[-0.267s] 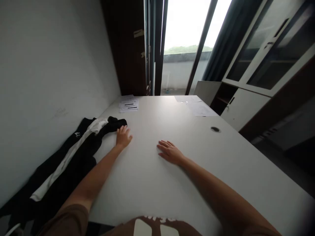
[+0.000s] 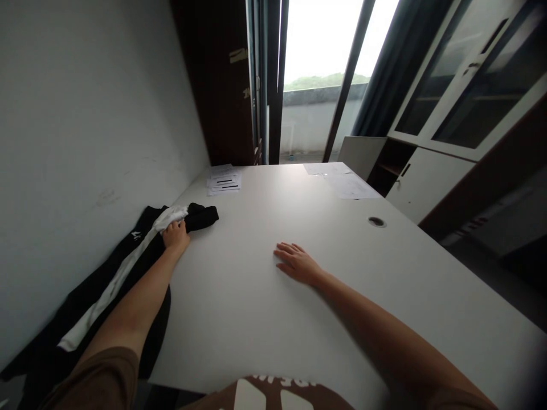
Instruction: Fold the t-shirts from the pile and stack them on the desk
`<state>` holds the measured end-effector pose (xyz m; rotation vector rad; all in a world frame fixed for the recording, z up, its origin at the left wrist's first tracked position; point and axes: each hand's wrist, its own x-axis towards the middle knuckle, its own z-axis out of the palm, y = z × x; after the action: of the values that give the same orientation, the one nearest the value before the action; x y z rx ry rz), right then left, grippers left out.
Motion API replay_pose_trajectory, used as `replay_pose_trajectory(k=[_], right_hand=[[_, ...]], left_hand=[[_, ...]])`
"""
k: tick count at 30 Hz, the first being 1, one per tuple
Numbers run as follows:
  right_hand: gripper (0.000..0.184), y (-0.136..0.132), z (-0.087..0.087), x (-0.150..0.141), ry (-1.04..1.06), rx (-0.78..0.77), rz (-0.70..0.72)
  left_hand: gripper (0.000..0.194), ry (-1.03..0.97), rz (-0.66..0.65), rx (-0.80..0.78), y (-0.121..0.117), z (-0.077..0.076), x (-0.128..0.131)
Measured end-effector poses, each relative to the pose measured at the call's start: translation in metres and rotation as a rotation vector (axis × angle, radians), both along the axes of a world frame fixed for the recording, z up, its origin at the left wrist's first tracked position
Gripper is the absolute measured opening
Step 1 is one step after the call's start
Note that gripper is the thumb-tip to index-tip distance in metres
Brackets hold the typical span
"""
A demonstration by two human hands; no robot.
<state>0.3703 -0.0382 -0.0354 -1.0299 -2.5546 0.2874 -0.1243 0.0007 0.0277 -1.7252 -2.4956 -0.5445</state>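
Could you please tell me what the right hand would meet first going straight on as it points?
The right hand would probably meet the black clothing across the tabletop, though depth is unclear.

Daylight falls through a dark-framed window (image 2: pixel 322 42) onto a white bench (image 2: pixel 256 319) beside a scuffed, pale wall (image 2: pixel 85 102). A dark brown panel (image 2: pixel 209 85) stands left of the glass; at right, a dark curtain (image 2: pixel 390 62) hangs near a white cabinet (image 2: pixel 442 179) with glazed upper doors. Greenery (image 2: pixel 318 82) shows beyond a low outer wall (image 2: pixel 307 122).
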Motion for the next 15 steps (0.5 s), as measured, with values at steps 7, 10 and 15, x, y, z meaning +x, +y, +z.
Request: replay_pose_trajectory(k=[7,10,15], right_hand=[[0.048,0.001,0.001,-0.002,0.010,0.024,-0.007],[0.045,0.003,0.001,-0.004,0.032,0.050,-0.011],[0.041,0.007,0.002,-0.006,0.130,0.038,0.002]], left_hand=[[0.015,-0.540,-0.049,0.016,0.046,0.031,0.023],[0.018,-0.765,-0.124,0.059,0.069,0.031,0.063],[0.023,-1.180,-0.258,0.121,0.092,0.011,0.168]])
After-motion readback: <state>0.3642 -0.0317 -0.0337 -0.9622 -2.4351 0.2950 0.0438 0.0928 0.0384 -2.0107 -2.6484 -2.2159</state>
